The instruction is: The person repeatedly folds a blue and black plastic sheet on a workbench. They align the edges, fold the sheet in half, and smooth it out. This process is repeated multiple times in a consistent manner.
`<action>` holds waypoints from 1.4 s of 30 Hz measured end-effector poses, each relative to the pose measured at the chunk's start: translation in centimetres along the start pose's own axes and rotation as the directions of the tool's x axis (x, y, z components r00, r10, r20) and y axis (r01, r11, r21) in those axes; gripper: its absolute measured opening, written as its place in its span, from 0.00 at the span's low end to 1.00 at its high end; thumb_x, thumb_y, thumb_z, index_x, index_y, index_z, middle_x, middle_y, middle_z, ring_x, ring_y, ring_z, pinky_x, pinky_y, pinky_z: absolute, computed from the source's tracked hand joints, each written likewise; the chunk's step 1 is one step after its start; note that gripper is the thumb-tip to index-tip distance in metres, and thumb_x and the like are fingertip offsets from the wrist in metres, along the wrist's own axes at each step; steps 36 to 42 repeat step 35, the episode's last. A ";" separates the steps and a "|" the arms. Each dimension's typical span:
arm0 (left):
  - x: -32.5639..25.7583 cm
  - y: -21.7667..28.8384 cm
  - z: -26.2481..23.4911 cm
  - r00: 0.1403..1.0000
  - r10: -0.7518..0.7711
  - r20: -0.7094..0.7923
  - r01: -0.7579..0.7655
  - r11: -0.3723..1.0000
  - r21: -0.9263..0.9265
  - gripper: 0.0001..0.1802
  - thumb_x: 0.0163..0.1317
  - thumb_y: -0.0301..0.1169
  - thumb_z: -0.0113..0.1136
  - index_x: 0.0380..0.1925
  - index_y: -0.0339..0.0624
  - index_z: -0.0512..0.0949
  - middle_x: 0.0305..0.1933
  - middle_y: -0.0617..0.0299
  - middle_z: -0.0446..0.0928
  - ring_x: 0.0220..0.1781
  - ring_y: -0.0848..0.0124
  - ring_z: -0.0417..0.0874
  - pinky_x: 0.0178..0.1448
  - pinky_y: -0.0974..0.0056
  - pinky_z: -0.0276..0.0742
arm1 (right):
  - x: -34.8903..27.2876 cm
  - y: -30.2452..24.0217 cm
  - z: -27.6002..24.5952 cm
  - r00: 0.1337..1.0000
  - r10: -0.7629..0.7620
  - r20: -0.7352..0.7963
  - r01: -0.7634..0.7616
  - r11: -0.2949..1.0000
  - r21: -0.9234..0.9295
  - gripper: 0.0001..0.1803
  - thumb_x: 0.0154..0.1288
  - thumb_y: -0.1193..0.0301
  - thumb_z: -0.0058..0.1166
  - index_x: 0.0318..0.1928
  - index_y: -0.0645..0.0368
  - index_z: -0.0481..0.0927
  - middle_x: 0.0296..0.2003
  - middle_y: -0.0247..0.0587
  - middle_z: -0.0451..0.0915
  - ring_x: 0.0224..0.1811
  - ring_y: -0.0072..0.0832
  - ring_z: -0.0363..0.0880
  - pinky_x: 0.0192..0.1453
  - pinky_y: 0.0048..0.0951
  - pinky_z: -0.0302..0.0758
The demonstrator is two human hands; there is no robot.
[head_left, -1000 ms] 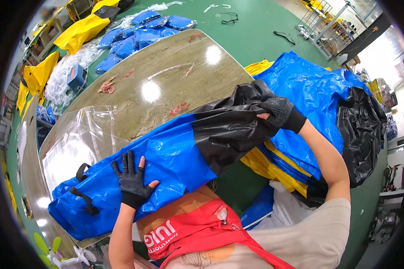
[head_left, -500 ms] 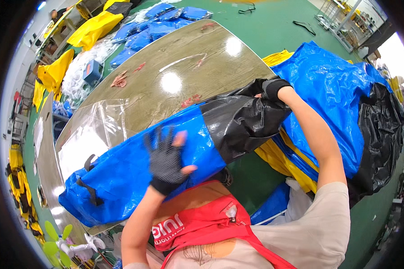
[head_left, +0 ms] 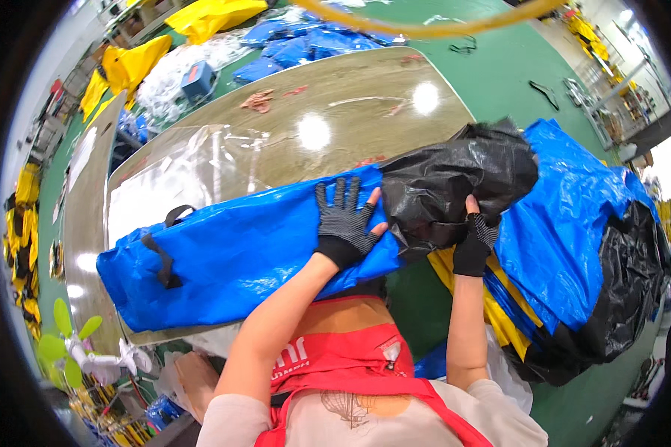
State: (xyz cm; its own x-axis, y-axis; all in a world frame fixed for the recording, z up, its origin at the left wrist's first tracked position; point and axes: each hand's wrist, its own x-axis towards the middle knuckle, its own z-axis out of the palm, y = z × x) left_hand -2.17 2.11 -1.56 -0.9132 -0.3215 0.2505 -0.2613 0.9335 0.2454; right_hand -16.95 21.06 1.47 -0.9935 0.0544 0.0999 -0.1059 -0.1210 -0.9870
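Note:
A long blue tarpaulin bag with a black end section lies folded lengthwise across the near side of the table. Two black strap loops stick out near its left end. My left hand, in a dark fingerless-tipped glove, presses flat on the blue part beside the black seam, fingers spread. At the near edge of the crumpled black section my right hand grips the material. Its thumb lies on top, while the other fingers are mostly hidden.
Right of the table rises a heap of blue and black tarpaulin with yellow pieces beneath. Clear plastic sheeting covers the table's left part. Packed blue bundles lie beyond it. A green-bladed fan stands near left.
My left hand has moved right and rests flat near the seam. My right hand has gone from the black section's far edge to its near edge. The black section lies more spread out.

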 end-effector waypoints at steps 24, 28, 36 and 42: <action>-19.7 -18.3 -7.7 0.983 -0.056 -0.175 0.023 0.982 -0.188 0.42 0.59 0.46 0.52 0.69 0.41 0.49 0.70 0.38 0.51 0.73 0.42 0.49 0.74 0.44 0.42 | -23.9 -10.9 19.2 -0.054 -0.114 0.992 0.844 0.526 0.106 0.36 0.55 0.48 0.57 0.56 0.62 0.70 0.51 0.53 0.73 0.54 0.47 0.71 0.61 0.46 0.65; -20.7 -19.0 -13.1 0.997 -0.013 0.080 -0.014 0.944 0.329 0.39 0.60 0.50 0.51 0.65 0.34 0.59 0.69 0.41 0.57 0.74 0.46 0.49 0.75 0.48 0.40 | -27.0 -2.9 20.3 0.017 -0.273 0.962 0.909 0.404 0.099 0.37 0.53 0.45 0.54 0.58 0.56 0.70 0.59 0.52 0.67 0.66 0.50 0.56 0.69 0.62 0.42; -34.6 -35.6 -22.8 0.258 -0.965 -0.045 0.940 0.261 -0.220 0.43 0.58 0.59 0.56 0.62 0.37 0.64 0.67 0.43 0.60 0.70 0.48 0.58 0.73 0.50 0.48 | -28.4 -1.6 21.7 0.075 -0.014 0.997 0.918 0.392 -0.064 0.35 0.55 0.48 0.51 0.60 0.53 0.70 0.60 0.49 0.67 0.66 0.48 0.59 0.68 0.59 0.45; -34.6 -35.6 -22.8 0.258 -0.965 -0.045 0.940 0.261 -0.220 0.43 0.58 0.59 0.56 0.62 0.37 0.64 0.67 0.43 0.60 0.70 0.48 0.58 0.73 0.50 0.48 | -28.4 -1.6 21.7 0.075 -0.014 0.997 0.918 0.392 -0.064 0.35 0.55 0.48 0.51 0.60 0.53 0.70 0.60 0.49 0.67 0.66 0.48 0.59 0.68 0.59 0.45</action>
